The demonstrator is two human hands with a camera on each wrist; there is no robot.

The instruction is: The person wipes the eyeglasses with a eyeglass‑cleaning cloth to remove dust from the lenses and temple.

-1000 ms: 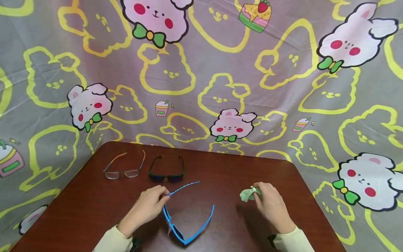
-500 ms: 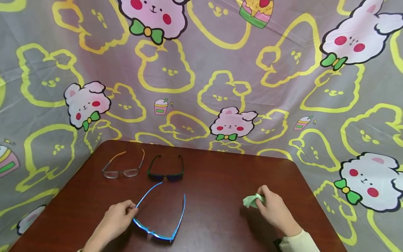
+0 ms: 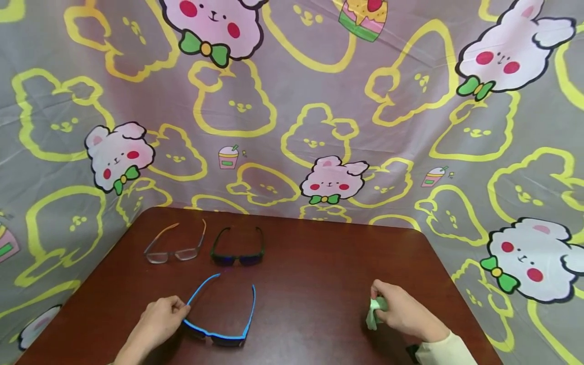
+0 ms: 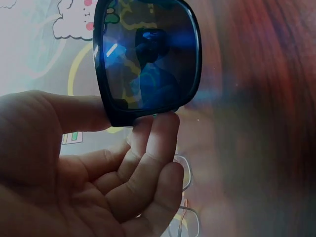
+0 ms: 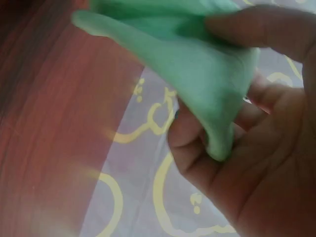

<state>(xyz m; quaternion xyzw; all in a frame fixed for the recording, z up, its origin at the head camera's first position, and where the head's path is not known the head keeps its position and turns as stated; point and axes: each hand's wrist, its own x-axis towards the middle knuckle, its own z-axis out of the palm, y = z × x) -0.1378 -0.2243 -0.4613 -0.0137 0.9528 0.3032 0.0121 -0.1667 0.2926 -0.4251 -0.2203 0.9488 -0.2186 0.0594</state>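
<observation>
My left hand [image 3: 161, 320] pinches the blue-framed sunglasses [image 3: 223, 336] at the left hinge corner, between thumb and fingertips. Their temples are unfolded and point away toward the back of the table. In the left wrist view a dark bluish lens [image 4: 148, 59] rises above the thumb and fingers. Over on the right, my right hand [image 3: 403, 310] grips a crumpled light green cloth [image 3: 376, 313], which hangs down from the fingers. The right wrist view shows the cloth [image 5: 197, 74] bunched under the thumb, with one end against the curled fingers.
Clear-lens glasses [image 3: 172, 256] with orange temple tips lie at the back left of the brown table [image 3: 310, 263]. Beside them are dark sunglasses [image 3: 237, 260], temples unfolded. A grey curtain [image 3: 274, 101] with cartoon rabbits surrounds the table.
My left hand has carried the blue sunglasses to the left, turning their front toward me. The right hand has moved slightly toward me, and the cloth now hangs downward.
</observation>
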